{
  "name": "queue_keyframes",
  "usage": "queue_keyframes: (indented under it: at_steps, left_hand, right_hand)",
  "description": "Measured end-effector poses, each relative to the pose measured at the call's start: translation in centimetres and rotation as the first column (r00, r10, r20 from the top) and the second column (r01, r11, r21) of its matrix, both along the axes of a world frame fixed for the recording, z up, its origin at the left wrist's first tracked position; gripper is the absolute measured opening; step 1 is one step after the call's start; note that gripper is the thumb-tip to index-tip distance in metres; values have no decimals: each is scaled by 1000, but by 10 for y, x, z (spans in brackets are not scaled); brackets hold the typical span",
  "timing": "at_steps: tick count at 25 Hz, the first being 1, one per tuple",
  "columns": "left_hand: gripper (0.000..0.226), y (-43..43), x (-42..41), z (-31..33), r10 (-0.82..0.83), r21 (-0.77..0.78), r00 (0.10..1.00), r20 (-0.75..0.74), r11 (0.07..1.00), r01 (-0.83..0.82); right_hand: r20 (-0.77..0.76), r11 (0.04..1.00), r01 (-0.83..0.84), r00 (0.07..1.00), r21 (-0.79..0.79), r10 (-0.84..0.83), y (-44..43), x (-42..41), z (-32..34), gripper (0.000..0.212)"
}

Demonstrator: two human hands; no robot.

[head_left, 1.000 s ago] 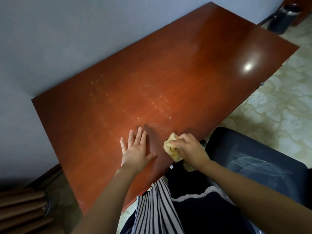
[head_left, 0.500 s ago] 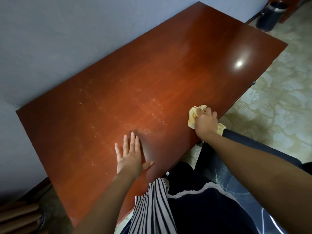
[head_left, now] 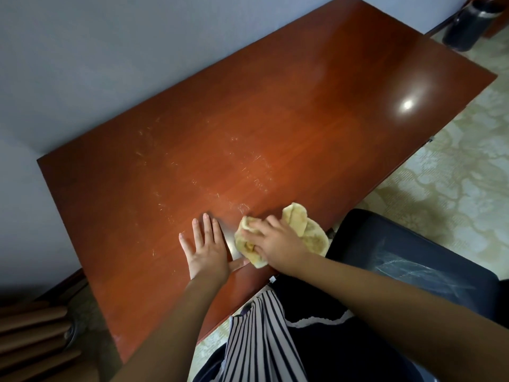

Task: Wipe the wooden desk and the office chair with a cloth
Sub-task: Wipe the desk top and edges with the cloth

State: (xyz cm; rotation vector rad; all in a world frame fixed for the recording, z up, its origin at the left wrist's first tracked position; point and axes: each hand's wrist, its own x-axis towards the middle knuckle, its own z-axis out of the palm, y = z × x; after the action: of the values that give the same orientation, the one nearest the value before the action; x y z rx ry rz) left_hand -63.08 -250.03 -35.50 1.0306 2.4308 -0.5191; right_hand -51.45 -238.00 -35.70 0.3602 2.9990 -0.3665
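— Right hand (head_left: 278, 244), fig. centre: state?
— Fingers curled round a crumpled yellow cloth (head_left: 298, 220), gripping it & pressing it onto the wooden desk (head_left: 275, 119) near the front edge. Part of the cloth spreads out to the right of the knuckles, reaching approx. the desk's edge.
— Left hand (head_left: 206, 249)?
— Flat on the desktop, palm down, fingers straight & close together, holding nothing. Thumb points toward the cloth; its tip lies just beside the cloth's lower end, contact can't be told.
— Desk surface?
— Reddish-brown, glossy. Pale scratch marks (head_left: 248, 166) are scattered across the middle, beyond both hands. Bright light reflection (head_left: 407, 105) toward the far right end. Rear edge runs along a grey-blue wall (head_left: 110, 64).
— Office chair (head_left: 413, 257)?
— Dark upholstered surface w/ faint whitish streaks, to the person's right, just beside the desk's front edge, apart from both hands.
— Surroundings?
— Striped fabric (head_left: 256, 340) & dark clothing at bottom centre, between the forearms. Pale patterned floor (head_left: 454, 188) on the right. Dark bin (head_left: 468, 26) at top right, past the desk's far corner. Brown wooden slats (head_left: 30, 334) at lower left, below the desk's near corner.
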Motion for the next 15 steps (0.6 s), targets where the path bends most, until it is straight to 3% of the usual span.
queue_keyframes:
  at_steps: [3, 6, 10, 15]
  left_hand:
    - [121, -1, 0, -1, 24, 1, 1000, 1, 1000, -24]
    - [125, -1, 0, 0, 44, 10, 999, 5, 999, -44]
    - [125, -1, -1, 2, 45, 19, 999, 4, 999, -45]
    - [125, -1, -1, 3, 30, 19, 999, -43, 999, -29]
  right_hand:
    - [-111, 989, -148, 983, 14, 149, 8, 27, 3, 41]
    - [-142, 987, -158, 978, -32, 152, 38, 50, 3, 43]
    - [-119, 994, 110, 987, -17, -111, 91, 65, 3, 36]
    - [-9, 863, 498, 867, 88, -499, 149, 60, 0, 37]
